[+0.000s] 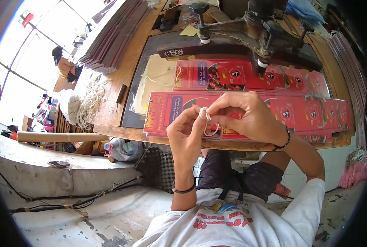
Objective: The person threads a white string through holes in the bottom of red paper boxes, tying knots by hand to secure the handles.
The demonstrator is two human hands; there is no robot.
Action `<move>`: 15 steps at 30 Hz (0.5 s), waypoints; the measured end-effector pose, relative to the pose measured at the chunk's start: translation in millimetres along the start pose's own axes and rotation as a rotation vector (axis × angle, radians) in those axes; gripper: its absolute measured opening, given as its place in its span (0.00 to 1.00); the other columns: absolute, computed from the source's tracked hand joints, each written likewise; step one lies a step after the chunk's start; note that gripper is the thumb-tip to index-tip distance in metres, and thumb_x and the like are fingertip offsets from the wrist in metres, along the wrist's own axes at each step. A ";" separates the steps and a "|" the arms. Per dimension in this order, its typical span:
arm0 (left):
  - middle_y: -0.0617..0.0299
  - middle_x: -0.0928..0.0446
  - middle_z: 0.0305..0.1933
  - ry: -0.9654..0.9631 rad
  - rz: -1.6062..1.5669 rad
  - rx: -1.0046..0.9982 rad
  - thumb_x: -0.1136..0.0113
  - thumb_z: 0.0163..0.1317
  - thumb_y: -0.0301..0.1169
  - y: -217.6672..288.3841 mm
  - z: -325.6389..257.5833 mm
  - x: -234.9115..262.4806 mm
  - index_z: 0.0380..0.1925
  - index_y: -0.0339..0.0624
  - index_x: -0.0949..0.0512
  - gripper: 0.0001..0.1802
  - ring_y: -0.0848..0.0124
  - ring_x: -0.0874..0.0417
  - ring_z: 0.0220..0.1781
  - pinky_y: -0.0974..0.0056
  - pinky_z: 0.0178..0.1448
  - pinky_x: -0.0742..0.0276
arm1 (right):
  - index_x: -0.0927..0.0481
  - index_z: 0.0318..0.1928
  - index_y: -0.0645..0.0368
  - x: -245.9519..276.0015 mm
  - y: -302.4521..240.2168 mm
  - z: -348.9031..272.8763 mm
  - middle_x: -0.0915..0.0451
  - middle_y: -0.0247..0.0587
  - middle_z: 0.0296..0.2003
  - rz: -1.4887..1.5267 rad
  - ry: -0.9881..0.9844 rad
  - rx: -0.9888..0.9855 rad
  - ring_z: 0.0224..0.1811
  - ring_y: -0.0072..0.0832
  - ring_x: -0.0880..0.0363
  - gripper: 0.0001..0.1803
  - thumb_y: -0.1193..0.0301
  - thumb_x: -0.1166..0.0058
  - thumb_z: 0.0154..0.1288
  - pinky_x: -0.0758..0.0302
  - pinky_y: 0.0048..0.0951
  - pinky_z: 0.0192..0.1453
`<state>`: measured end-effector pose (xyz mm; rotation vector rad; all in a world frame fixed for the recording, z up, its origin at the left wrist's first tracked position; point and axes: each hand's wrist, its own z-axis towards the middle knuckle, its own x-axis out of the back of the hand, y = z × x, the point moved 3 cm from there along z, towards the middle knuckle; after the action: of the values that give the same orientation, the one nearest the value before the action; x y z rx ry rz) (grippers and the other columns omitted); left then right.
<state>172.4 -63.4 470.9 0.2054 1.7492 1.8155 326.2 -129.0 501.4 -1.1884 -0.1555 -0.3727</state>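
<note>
A short white string (208, 118) is pinched between the fingertips of both my hands, above the near edge of the table. It seems to be looped or knotted at the fingers, and a small loop hangs below. My left hand (182, 131) is closed on the string with thumb and forefinger. My right hand (253, 115) is closed on it from the other side. Beneath the hands lies a near stack of long, glossy red printed sheets (161, 108). Behind it rests another row of red printed sheets (249, 73), with white string lying to its left.
A heavy metal clamp frame (241, 35) with black knobs spans the back of the wooden table (128, 78). A dark-handled awl (120, 94) lies at left, beside a tangle of white strings (91, 101). Tall stacks of folded sheets (117, 37) stand farther back left.
</note>
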 end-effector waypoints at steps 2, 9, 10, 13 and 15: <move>0.62 0.18 0.34 -0.006 0.012 0.017 0.42 0.71 0.25 0.8 -0.8 0.2 0.43 0.28 0.20 0.08 0.79 0.18 0.33 0.74 0.37 0.21 | 0.14 0.44 0.62 0.4 0.2 0.4 0.14 0.41 0.38 -0.071 0.019 0.070 0.41 0.28 0.15 0.10 0.76 0.36 0.60 0.19 0.28 0.43; 0.59 0.17 0.38 -0.093 0.011 -0.002 0.44 0.71 0.22 -5.0 -0.1 4.3 0.48 0.26 0.21 0.10 0.77 0.17 0.39 0.71 0.42 0.18 | 0.14 0.45 0.60 2.6 -4.6 2.2 0.15 0.42 0.38 -0.205 0.090 0.210 0.42 0.29 0.15 0.11 0.78 0.36 0.61 0.18 0.28 0.45; 0.59 0.17 0.38 -0.110 0.023 -0.018 0.44 0.71 0.21 -6.0 -0.1 5.6 0.48 0.26 0.21 0.10 0.77 0.17 0.40 0.71 0.43 0.18 | 0.14 0.45 0.61 1.3 -3.9 2.9 0.15 0.41 0.39 -0.201 0.113 0.244 0.42 0.27 0.15 0.11 0.79 0.36 0.61 0.18 0.26 0.45; 0.59 0.17 0.38 -0.083 0.040 -0.024 0.44 0.71 0.21 -9.4 0.6 4.1 0.47 0.26 0.21 0.09 0.77 0.16 0.39 0.71 0.42 0.18 | 0.16 0.46 0.65 -1.0 0.3 2.2 0.15 0.41 0.38 0.092 0.085 -0.113 0.43 0.23 0.15 0.10 0.78 0.38 0.64 0.18 0.26 0.47; 0.59 0.17 0.37 -0.012 0.112 -0.036 0.42 0.69 0.20 -9.7 0.2 0.3 0.46 0.27 0.20 0.08 0.77 0.16 0.37 0.71 0.41 0.18 | 0.17 0.46 0.67 1.0 4.4 1.6 0.15 0.42 0.38 0.022 0.058 -0.059 0.42 0.22 0.15 0.10 0.78 0.39 0.65 0.17 0.25 0.47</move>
<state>175.2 -63.5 461.6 0.3049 1.7264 1.9197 328.9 -126.2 498.4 -1.2350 -0.0819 -0.3939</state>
